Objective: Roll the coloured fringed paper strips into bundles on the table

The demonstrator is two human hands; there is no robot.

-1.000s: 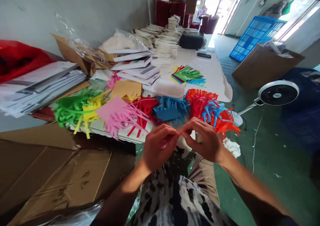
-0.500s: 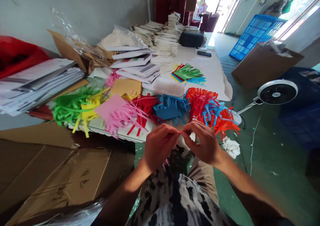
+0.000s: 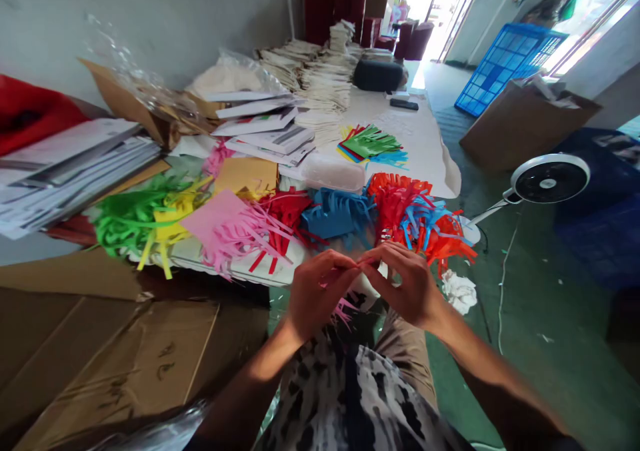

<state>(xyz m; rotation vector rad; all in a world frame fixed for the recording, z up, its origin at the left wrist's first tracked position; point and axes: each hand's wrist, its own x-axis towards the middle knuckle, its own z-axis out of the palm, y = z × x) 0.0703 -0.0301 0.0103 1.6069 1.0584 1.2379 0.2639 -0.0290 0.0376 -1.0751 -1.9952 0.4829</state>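
My left hand (image 3: 320, 291) and my right hand (image 3: 403, 281) meet at the fingertips just in front of the table edge. Both are pinched on pink fringed paper (image 3: 344, 311), whose strips hang below my left hand; most of it is hidden by the fingers. Beyond them on the table lie pink fringed paper (image 3: 220, 224), blue fringed paper (image 3: 335, 218), red fringed paper (image 3: 285, 211), yellow fringed paper (image 3: 175, 221) and green fringed paper (image 3: 125, 218). An orange-red fringed bunch (image 3: 397, 194) is near my right hand.
A clear plastic tray (image 3: 334, 173), stacked white sheets (image 3: 270, 131) and a phone (image 3: 404, 104) are on the table (image 3: 425, 151). A round fan (image 3: 550, 181) stands at the right, with a blue crate (image 3: 505, 68) behind. An open cardboard box (image 3: 150, 351) is at the lower left.
More pink strips now show below my left hand. Both hands remain together at the fingertips, and the camera view has shifted slightly.
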